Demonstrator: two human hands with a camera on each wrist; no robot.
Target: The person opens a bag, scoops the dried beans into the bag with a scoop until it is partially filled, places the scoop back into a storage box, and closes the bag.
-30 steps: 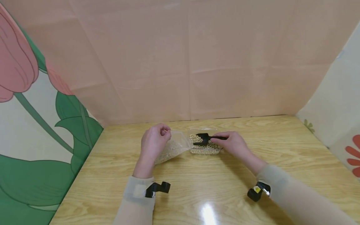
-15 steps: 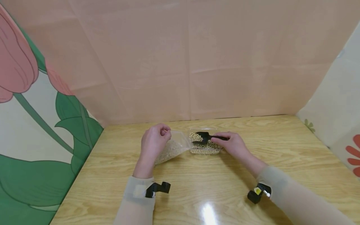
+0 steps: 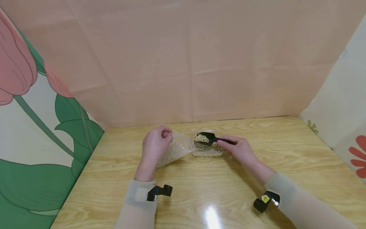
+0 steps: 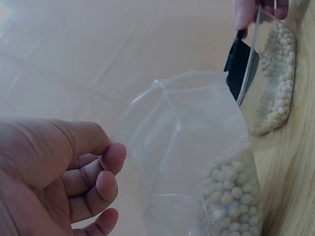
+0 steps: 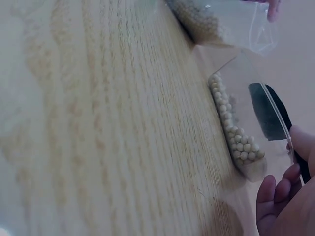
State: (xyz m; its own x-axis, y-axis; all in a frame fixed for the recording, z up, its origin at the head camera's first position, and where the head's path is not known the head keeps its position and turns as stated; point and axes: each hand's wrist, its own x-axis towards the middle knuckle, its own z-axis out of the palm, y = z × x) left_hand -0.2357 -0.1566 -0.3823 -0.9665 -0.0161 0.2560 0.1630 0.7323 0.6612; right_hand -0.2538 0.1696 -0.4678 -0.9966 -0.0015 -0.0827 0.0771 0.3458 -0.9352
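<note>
My left hand (image 3: 154, 143) pinches the upper edge of a clear plastic bag (image 4: 187, 123), whose mouth gapes toward the container. Pale round beans, like soybeans (image 4: 231, 194), fill its lower part. Just right of the bag, a clear rectangular plastic container (image 3: 208, 154) holds a layer of the same beans. My right hand (image 3: 240, 148) grips the handle of a black scoop (image 3: 210, 137) from the right. Heaped beans (image 3: 201, 138) lie in the scoop's bowl, which is over the container. In the right wrist view the blade (image 5: 269, 110) shows through the container's wall, partly blocked by the rim.
Everything stands on a wood-grain table (image 3: 186, 197), toward its back edge. A pink sheet (image 3: 191, 63) rises behind it. Flower-patterned panels (image 3: 37, 133) stand at both sides. Each forearm carries a small black wrist camera (image 3: 159, 192).
The scoop has come up out of the beans, tilted level, and now carries a heap of them. My right hand has shifted slightly right and lower in view. My left hand stays on the bag.
</note>
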